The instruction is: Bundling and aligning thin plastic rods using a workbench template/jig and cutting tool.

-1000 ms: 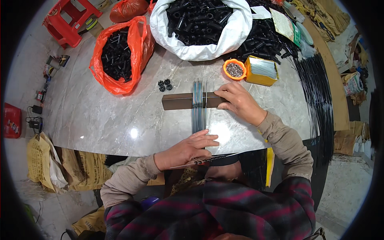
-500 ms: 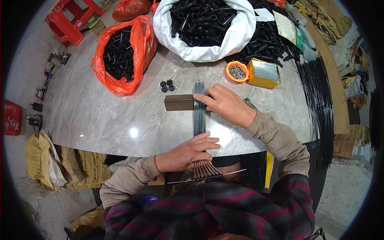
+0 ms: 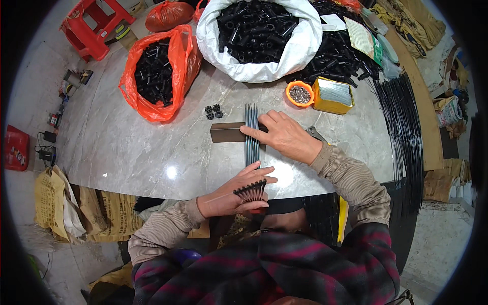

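A flat row of thin metal rods lies across a brown rectangular block on the marbled table. My right hand closes over the far part of the rods at the block, its index finger stretched across them and its other fingers curled. At the table's near edge my left hand holds the near part of the same rods between thumb and fingers. Dark jointed ends of the rods fan upward above that hand. Several small black ribbed plastic pieces sit just beyond the block.
Beyond stand a red plastic bag and a white sack, both holding black plastic parts. An orange bowl of small metal pieces adjoins a yellow box. Long black rods lie along the right edge; pliers rest beside my right hand.
The near, jointed ends of the rods have swung up from below my left hand to above it. A thin cross rod no longer shows there. My right hand has barely moved.
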Available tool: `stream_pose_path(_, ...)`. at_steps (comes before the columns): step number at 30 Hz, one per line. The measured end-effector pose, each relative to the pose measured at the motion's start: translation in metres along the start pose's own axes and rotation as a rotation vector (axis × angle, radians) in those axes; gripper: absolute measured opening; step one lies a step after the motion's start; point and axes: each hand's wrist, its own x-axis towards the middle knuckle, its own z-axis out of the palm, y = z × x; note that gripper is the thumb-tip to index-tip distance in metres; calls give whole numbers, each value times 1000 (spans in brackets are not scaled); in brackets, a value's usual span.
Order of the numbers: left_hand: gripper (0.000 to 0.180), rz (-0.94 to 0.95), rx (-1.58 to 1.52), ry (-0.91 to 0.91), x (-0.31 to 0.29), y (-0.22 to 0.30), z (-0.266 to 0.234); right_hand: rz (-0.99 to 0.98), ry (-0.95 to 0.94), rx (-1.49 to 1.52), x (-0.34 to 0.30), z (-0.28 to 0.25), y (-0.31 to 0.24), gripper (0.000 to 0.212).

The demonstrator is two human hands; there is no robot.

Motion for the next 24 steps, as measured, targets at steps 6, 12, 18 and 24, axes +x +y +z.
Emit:
stream_pose_path(6, 20, -6, -10, 14, 0, 1, -1, 97, -44, 144, -3, -9, 1, 63)
stream_pose_path(12, 19, -3, -6, 0, 2, 1, -3, 241, 201, 369, -13, 12, 10, 65)
stream_pose_path(18, 17, -2, -8, 4, 0, -3, 1, 287, 242, 460, -10, 15, 17, 58)
stream_pose_path(24, 16, -10, -9, 14, -3, -4, 4, 284, 230, 432, -3, 18, 25, 56)
